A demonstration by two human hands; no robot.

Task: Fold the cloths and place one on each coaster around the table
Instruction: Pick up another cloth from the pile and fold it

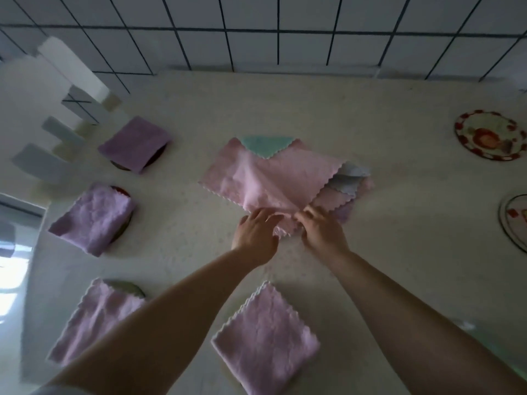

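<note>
Head view: folded purple cloths (266, 342) ring the table (399, 252); bare coasters (490, 135) right.

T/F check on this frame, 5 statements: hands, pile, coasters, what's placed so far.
1. Both hands are at the near corner of the pink cloth on top of the pile. True: left hand, right hand.
2. A green cloth shows at the pile's far edge. True.
3. The two coasters on the right already carry folded cloths. False: the far right coaster and the near right coaster are bare.
4. Four folded purple cloths lie around the left and near sides. True, for example the far left one.
5. The left hand holds a folded cloth in the air. False: it is down at the pile.
</note>
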